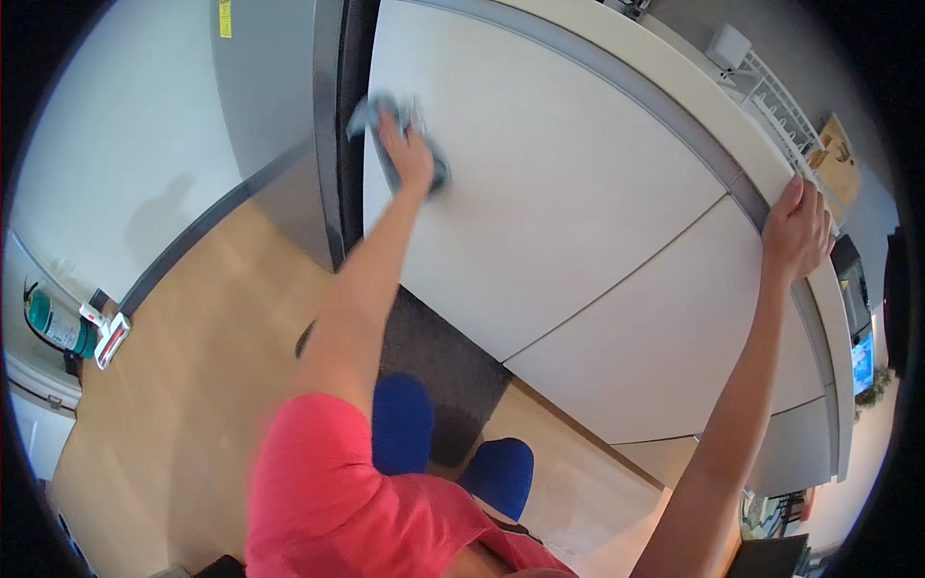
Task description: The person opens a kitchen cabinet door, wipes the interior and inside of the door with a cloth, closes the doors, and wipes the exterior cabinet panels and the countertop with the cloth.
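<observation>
My left hand point(409, 154) presses a grey-blue cloth point(439, 171) against a white cabinet front point(559, 183), near its left edge beside a dark vertical gap. Motion smears the hand and cloth slightly, and part of the cloth is hidden under the palm and fingers. Off to the right, my right hand point(798, 229) has its fingers curled over the pale countertop edge point(699, 114), close to a white wire rack point(780, 106). The thumb lies along the edge, and the fingertips are partly hidden.
A grey appliance side point(265, 87) stands left of the cabinet. On the wooden floor are a dark mat point(443, 385), a green fire extinguisher point(60, 323) and a white-and-red floor cleaner head point(113, 340). A wooden board point(836, 169) and a lit screen point(862, 364) appear at right.
</observation>
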A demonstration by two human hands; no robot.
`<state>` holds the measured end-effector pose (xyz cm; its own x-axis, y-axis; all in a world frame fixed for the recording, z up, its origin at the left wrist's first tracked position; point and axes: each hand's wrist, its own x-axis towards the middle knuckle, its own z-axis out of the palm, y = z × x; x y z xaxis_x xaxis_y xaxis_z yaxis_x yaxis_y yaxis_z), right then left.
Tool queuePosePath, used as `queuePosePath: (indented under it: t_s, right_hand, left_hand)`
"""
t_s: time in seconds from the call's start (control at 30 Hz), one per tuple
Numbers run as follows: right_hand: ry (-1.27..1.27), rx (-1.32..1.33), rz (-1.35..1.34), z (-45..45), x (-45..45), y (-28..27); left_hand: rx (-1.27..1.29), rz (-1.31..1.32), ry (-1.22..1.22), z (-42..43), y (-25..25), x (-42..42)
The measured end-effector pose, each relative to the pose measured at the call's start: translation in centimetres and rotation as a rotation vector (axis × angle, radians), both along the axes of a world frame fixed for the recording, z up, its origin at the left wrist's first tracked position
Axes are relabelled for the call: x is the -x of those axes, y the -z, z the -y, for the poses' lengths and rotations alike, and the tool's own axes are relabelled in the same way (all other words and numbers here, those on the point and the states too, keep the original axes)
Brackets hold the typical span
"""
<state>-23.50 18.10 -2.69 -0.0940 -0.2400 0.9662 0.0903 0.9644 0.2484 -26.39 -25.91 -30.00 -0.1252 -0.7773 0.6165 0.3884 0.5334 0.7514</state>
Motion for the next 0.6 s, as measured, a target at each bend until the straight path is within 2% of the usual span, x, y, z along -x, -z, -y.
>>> queuePosePath:
  t_s: [0.03,0.07,0.1,0.2,0.23,0.27,0.3,0.37,0.4,0.47,0.5,0.57,0.6]
  right_hand:
    - [-0.008,-0.009,0.0,-0.1,0.0,0.1]
    - [-0.011,-0.019,-0.007,-0.2,0.0,0.0]
    - [-0.012,-0.012,-0.011,-0.1,-0.2,-0.1]
    - [0.0,-0.009,-0.004,0.1,-0.6,-0.1]
    - [-0.003,-0.008,0.0,0.1,-0.7,-0.2]
    - [-0.008,-0.009,0.008,0.2,-0.7,0.0]
    - [0.008,-0.009,-0.005,0.1,-0.5,0.1]
    - [0.025,-0.016,-0.025,0.0,-0.1,0.1]
    - [0.016,-0.015,-0.016,-0.1,0.0,0.0]
    - [0.003,-0.01,-0.006,-0.3,0.2,-0.1]
    - [-0.003,-0.014,-0.006,-0.3,0.2,-0.1]
    - [-0.011,-0.015,-0.013,-0.4,0.3,-0.1]
    - [-0.008,-0.019,-0.014,-0.4,0.3,-0.1]
  left_hand:
    - [-0.167,0.053,-0.054,-0.5,5.2,1.2]
    - [-0.53,-0.065,0.01,-1.6,7.8,1.4]
    - [-0.928,-0.182,0.193,-1.4,9.7,1.3]
    - [-1.014,-0.263,0.276,-5.4,3.4,-1.3]
    - [-0.663,-0.173,-0.005,-5.6,3.3,1.7]
    - [-0.352,-0.226,0.026,-8.7,-2.1,-0.5]
    - [-0.259,-0.278,0.088,-12.0,-6.3,-1.1]
    - [-0.061,-0.118,0.171,-19.9,-12.3,-1.6]
    - [0.28,0.035,0.13,-22.8,-14.1,-2.4]
    - [0.516,-0.07,0.299,-26.5,-14.9,-4.6]
    - [0.524,-0.059,0.372,-26.7,-14.0,-5.1]
    - [0.546,-0.045,0.52,-27.2,-10.3,-4.8]
    - [0.516,-0.003,0.414,-27.1,-6.0,-3.9]
